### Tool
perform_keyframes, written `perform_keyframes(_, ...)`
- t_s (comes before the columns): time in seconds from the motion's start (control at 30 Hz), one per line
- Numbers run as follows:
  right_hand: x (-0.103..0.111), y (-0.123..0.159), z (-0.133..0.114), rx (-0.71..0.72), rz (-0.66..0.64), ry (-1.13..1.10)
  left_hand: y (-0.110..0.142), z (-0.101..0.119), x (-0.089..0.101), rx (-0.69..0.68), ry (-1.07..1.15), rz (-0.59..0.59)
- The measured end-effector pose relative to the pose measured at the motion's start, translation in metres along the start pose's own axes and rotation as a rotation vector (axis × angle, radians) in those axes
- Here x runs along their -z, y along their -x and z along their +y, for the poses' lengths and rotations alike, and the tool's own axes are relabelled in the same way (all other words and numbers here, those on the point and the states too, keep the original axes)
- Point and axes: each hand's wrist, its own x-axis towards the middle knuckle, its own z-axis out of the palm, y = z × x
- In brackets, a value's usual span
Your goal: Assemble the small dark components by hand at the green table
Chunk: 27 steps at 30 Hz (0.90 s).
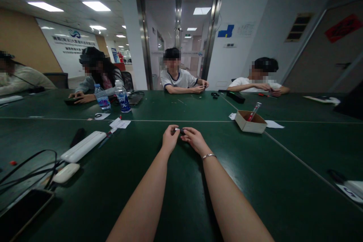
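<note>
Both my arms stretch out over the dark green table (pixel 181 196). My left hand (pixel 170 138) and my right hand (pixel 193 138) meet at the fingertips, each pinching one end of a small dark object (pixel 179 131) with a light metallic tip. The object is too small to name. A thin bracelet (pixel 209 155) sits on my right wrist. Both hands hover just above the tabletop.
A small cardboard box (pixel 250 121) with a red-and-white pen stands at right. A white power strip (pixel 83 146), cables, a white device (pixel 66 173) and a phone (pixel 21 211) lie at left. Two water bottles (pixel 122 96) stand farther back. Several people sit across the table.
</note>
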Motion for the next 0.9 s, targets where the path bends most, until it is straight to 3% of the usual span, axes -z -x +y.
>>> perform_keyframes(0.47,0.003,-0.001,0.002,0.030,-0.059,0.013,-0.006,-0.014,0.000,0.027,-0.009,0.000)
perform_keyframes(0.9,0.006,-0.003,0.008,0.093,-0.075,0.048,-0.003,-0.006,0.000,0.069,-0.113,0.048)
